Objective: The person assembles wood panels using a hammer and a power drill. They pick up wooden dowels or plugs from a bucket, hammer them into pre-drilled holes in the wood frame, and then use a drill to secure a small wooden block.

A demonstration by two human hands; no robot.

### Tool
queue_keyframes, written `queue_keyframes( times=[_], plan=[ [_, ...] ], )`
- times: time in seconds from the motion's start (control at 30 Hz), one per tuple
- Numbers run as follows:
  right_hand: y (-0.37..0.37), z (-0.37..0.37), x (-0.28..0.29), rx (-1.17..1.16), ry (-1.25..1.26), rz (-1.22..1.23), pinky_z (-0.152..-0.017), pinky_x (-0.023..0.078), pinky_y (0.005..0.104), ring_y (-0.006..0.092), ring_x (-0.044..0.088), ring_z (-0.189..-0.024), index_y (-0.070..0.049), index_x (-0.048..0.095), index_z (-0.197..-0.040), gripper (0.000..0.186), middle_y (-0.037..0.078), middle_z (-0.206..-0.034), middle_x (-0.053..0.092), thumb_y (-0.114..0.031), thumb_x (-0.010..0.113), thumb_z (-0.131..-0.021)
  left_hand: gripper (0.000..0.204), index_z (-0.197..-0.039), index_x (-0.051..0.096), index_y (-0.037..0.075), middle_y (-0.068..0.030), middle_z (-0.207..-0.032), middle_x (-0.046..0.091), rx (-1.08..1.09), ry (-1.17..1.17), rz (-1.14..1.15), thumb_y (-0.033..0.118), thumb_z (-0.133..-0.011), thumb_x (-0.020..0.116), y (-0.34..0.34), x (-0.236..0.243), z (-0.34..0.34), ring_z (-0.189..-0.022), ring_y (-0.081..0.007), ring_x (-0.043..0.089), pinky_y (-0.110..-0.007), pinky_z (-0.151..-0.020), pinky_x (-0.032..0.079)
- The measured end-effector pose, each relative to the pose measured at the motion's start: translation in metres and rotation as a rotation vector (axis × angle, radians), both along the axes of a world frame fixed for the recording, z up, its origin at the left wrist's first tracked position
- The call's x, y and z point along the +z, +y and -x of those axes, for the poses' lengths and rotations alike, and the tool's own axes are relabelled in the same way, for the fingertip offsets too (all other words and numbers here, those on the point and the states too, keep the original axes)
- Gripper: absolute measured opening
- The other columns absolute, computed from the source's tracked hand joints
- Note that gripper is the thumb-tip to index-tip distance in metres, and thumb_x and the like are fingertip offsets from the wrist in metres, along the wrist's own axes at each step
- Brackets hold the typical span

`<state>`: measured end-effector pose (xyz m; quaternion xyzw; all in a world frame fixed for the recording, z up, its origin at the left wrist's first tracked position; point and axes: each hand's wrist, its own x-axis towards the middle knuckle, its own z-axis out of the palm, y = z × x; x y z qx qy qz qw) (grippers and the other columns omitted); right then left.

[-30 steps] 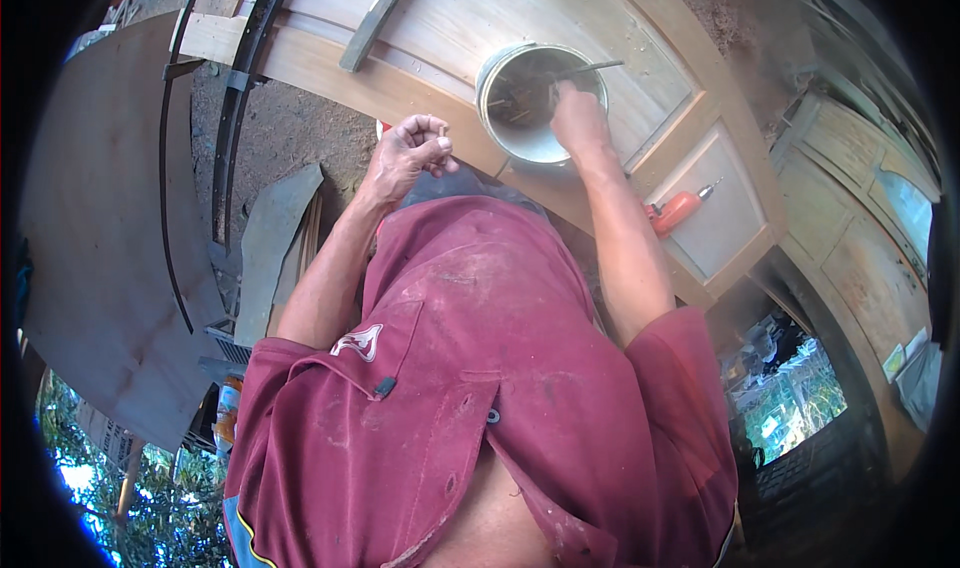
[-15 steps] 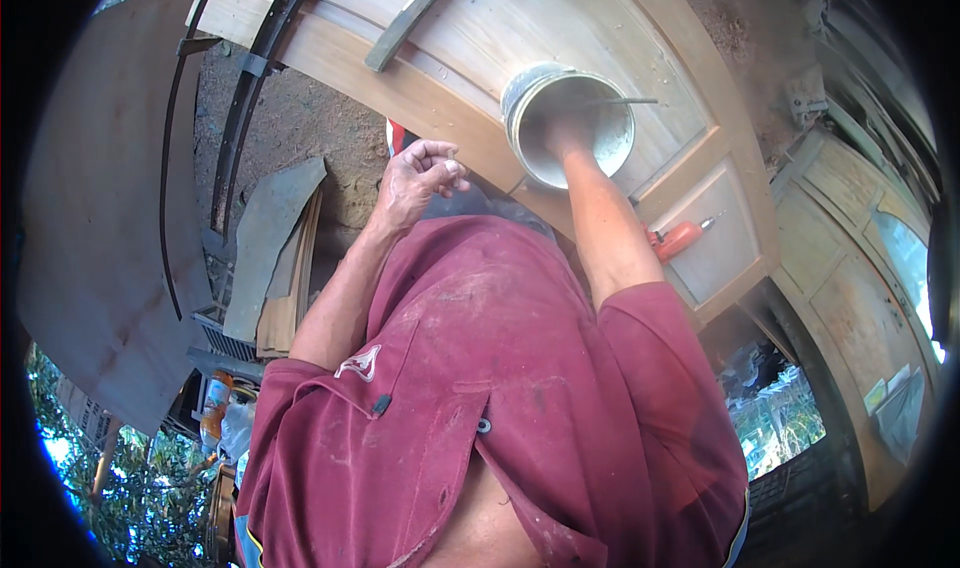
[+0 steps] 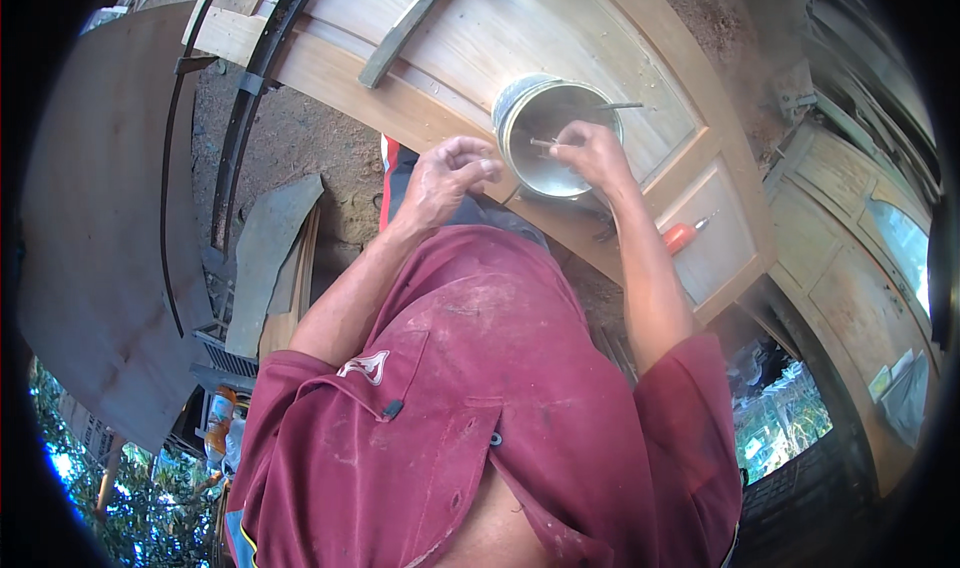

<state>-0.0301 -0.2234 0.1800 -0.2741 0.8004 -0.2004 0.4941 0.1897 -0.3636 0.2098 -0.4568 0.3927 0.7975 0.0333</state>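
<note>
A whitish bucket (image 3: 508, 118) stands on the panelled wooden door (image 3: 640, 58), with a thin rod (image 3: 620, 105) across its rim. Over the bucket's mouth, my right hand (image 3: 592, 154) pinches a short, slim brownish piece (image 3: 541, 143), too small to name surely. My left hand (image 3: 450, 180) hovers just left of the bucket, its fingers loosely curled and apart from the thumb. Nothing shows between them. Beside my right forearm lies a red-handled screwdriver (image 3: 682, 236) on a door panel.
A hammer with a wooden handle (image 3: 410, 30) lies on the door's far part. Dark curved metal strips (image 3: 240, 118) run along the left, near a big plywood sheet (image 3: 105, 208). Another wooden door (image 3: 830, 228) leans at the right. Board offcuts (image 3: 270, 258) stand left of my arm.
My right hand has come up from inside the bucket and now shows the slim piece between its fingers. My left hand has moved right, closer to the bucket.
</note>
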Motion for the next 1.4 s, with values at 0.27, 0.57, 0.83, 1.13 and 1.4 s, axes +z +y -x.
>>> queue_keyframes(
  times=[0.27, 0.57, 0.83, 1.13, 1.4],
  plan=[
    [0.007, -0.053, 0.075, -0.609, -0.324, 0.271, -0.061, 0.047, 0.0233, 0.0070, 0.059, -0.069, -0.002, 0.071, -0.094, 0.013, -0.001, -0.078, 0.067, -0.011, 0.076, -0.085, 0.020, -0.106, 0.062, 0.002, -0.0075, -0.096, 0.070, 0.109, 0.186, 0.020, 0.010, -0.090, 0.071, 0.031, 0.009, 0.044, -0.081, -0.0121, 0.065, -0.026, -0.074, 0.053],
    [0.020, -0.060, 0.064, -0.353, -0.082, 0.280, -0.060, 0.051, 0.0312, 0.0141, 0.062, -0.064, 0.002, 0.068, -0.089, 0.018, 0.010, -0.076, 0.068, -0.015, 0.069, -0.083, 0.030, -0.114, 0.061, -0.001, -0.0054, -0.098, 0.069, 0.100, 0.108, 0.113, 0.004, -0.087, 0.073, 0.044, 0.020, 0.048, -0.086, -0.0115, 0.065, -0.024, -0.078, 0.052],
    [0.032, -0.059, 0.063, -0.304, -0.108, 0.285, -0.058, 0.049, 0.0319, 0.0150, 0.062, -0.061, 0.002, 0.066, -0.088, 0.020, 0.011, -0.070, 0.066, -0.017, 0.068, -0.081, 0.037, -0.120, 0.059, -0.001, -0.0051, -0.098, 0.069, 0.054, 0.110, 0.113, 0.003, -0.086, 0.074, 0.049, 0.015, 0.040, -0.088, -0.0105, 0.065, -0.024, -0.077, 0.052],
    [0.025, -0.059, 0.070, -0.351, -0.305, 0.141, -0.057, 0.050, 0.0270, 0.0115, 0.063, -0.060, 0.001, 0.069, -0.088, 0.018, 0.007, -0.068, 0.067, -0.016, 0.068, -0.084, 0.035, -0.116, 0.058, -0.001, -0.0041, -0.091, 0.067, 0.129, 0.099, 0.012, -0.001, -0.084, 0.073, 0.048, 0.011, 0.037, -0.080, -0.0101, 0.063, -0.023, -0.072, 0.051],
    [0.020, -0.066, 0.075, -0.392, -0.300, 0.154, -0.058, 0.053, 0.0250, 0.0101, 0.065, -0.061, 0.001, 0.070, -0.090, 0.018, 0.006, -0.071, 0.069, -0.016, 0.067, -0.088, 0.030, -0.112, 0.057, 0.000, -0.0066, -0.089, 0.067, 0.250, 0.160, -0.067, -0.003, -0.085, 0.072, 0.047, 0.012, 0.035, -0.077, -0.0123, 0.062, -0.025, -0.071, 0.051]
  ],
)
